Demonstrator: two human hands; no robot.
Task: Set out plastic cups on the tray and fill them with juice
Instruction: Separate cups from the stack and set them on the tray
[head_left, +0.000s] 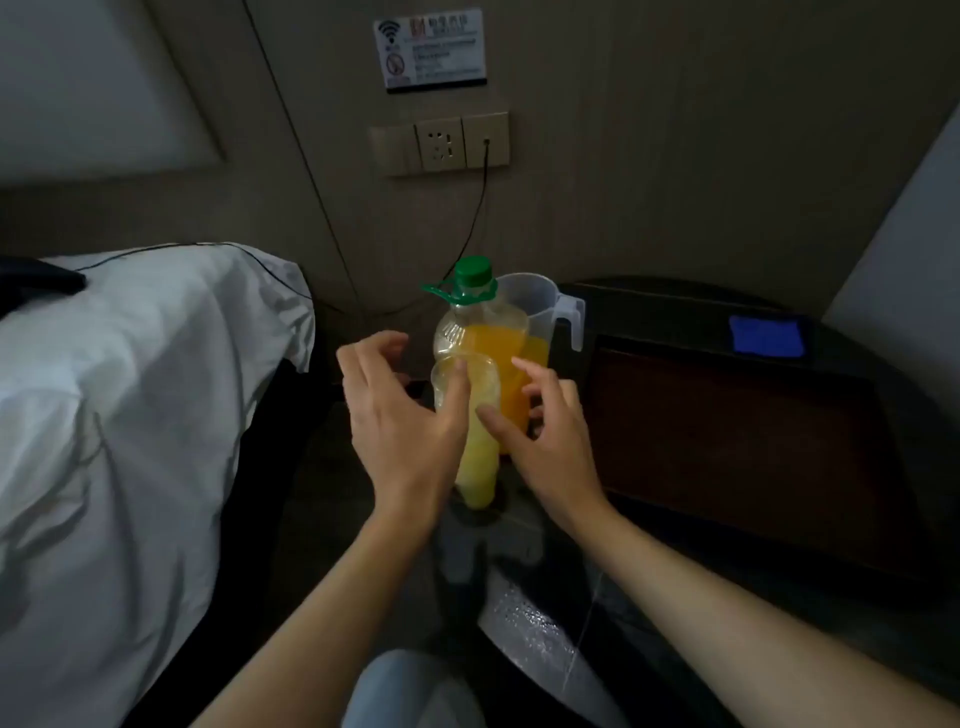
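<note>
- white bedding (130, 415), rumpled, on the bed left of the left grip (400, 431)
- dark object (41, 283) on the bedding, far left of the left grip; cannot tell what it is
- socket panel (440, 144) on the wall, above and beyond both grips
- black cable (480, 208) plugged into the panel's right plate, hanging down the wall
- white sign (430, 49) with a wifi symbol, above the panel; text unreadable
- dark wooden surface (727, 415), right of the right grip (550, 441)
- blue flat item (768, 336) on the surface, well right of the right grip
- clear plastic film (535, 629), glinting, below the right grip, nearer the camera
</note>
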